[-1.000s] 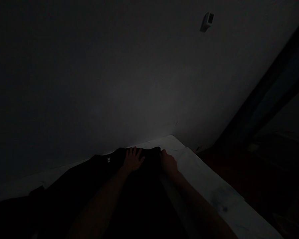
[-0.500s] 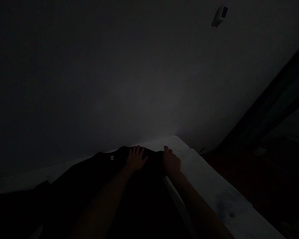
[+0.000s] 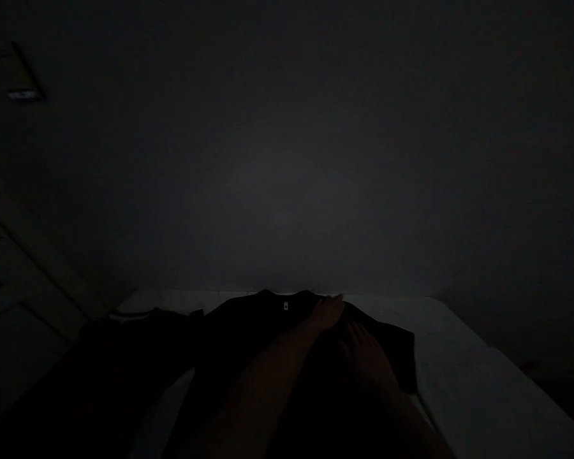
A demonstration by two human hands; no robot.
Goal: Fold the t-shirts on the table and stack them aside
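In the dark head view, a black T-shirt (image 3: 258, 338) lies spread out, with a small pale label (image 3: 286, 306) inside its neckline. My left hand (image 3: 328, 311) rests on the shoulder just right of the neckline, its fingers stretched out along the cloth. Close beside it, my right hand (image 3: 369, 349) lies flat on the shirt near the sleeve (image 3: 400, 350), fingers extended. Neither hand is closed on the fabric. Much of the shirt's lower part is lost in the darkness and behind my forearms.
A second dark garment (image 3: 119, 357) lies to the left on the same white surface (image 3: 469, 370). Behind the surface rises a grey wall (image 3: 282, 159). A door-like panel (image 3: 23, 280) stands at the far left, and the surface's edge slopes down at the right.
The view has swung left, bringing the second garment into fuller view. My right hand has left the sleeve's edge, opened and come down beside my left hand. The sleeve now lies spread out.
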